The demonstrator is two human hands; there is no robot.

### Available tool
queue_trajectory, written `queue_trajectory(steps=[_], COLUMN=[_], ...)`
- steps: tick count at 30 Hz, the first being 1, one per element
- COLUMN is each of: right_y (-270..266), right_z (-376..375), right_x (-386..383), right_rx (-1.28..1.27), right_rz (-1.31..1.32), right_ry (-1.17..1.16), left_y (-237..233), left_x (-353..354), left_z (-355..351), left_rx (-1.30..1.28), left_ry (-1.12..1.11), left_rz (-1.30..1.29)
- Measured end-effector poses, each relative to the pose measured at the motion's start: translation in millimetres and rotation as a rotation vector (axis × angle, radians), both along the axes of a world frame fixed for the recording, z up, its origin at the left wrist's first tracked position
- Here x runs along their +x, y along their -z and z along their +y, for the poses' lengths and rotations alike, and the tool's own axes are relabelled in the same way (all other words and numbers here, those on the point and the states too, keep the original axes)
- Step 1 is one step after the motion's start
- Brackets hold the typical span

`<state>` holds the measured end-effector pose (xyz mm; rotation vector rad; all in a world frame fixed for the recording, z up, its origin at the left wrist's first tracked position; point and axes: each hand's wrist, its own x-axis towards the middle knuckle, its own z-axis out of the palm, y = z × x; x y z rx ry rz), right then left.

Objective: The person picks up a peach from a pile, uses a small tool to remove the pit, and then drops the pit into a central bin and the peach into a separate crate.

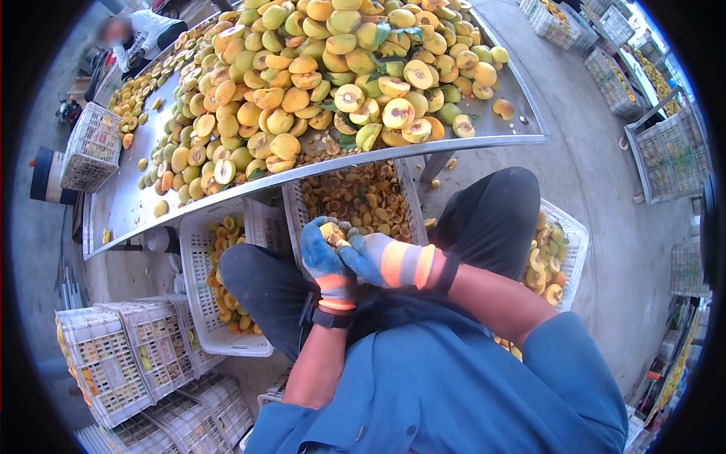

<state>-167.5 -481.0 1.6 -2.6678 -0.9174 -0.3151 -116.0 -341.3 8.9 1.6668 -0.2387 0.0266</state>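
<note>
Both hands wear blue-coated work gloves with orange and grey cuffs, and they meet in front of my lap. My left hand (324, 261) is closed around a yellow peach piece (332, 234). The fingers of my right hand (373, 256) are curled against the same piece; any small tool between them is hidden. Just beyond the hands, a white crate (411, 198) holds many brownish-yellow peach scraps. Above it, a heap of halved yellow and green peaches (283, 98) covers much of the metal table (514, 125); some cut faces show brown stones.
A white crate of peach halves (198, 284) stands by my left knee, another (572, 253) by my right. Stacked crates (98, 363) fill the lower left. A white crate (92, 147) stands at the table's left end, near another person (147, 34). More crates (669, 163) line the right.
</note>
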Motion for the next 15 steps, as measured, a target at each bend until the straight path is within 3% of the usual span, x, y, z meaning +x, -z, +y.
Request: queue_trajectory(steps=[5, 8, 11, 12, 14, 15], right_y=[-5, -23, -9, -15, -29, -21], right_z=[-3, -6, -5, -6, -11, -9], right_x=[-3, 2, 0, 2, 4, 4], right_rx=[-0.160, 0.166, 0.161, 0.329, 0.672, 0.591], right_rz=[0.051, 0.499, 0.386, 0.582, 0.975, 0.802], right_ry=[0.006, 0.073, 0.102, 0.120, 0.152, 0.129], left_y=[6, 6, 11, 8, 0, -5], left_x=[-2, 0, 5, 7, 5, 5], left_z=[1, -1, 2, 1, 3, 2], left_rx=[0.035, 0.131, 0.253, 0.306, 0.175, 0.109], left_ry=[-0.020, -0.002, 0.028, 0.043, 0.111, 0.144], left_rz=[0.050, -0.032, -0.117, -0.150, -0.106, -0.086])
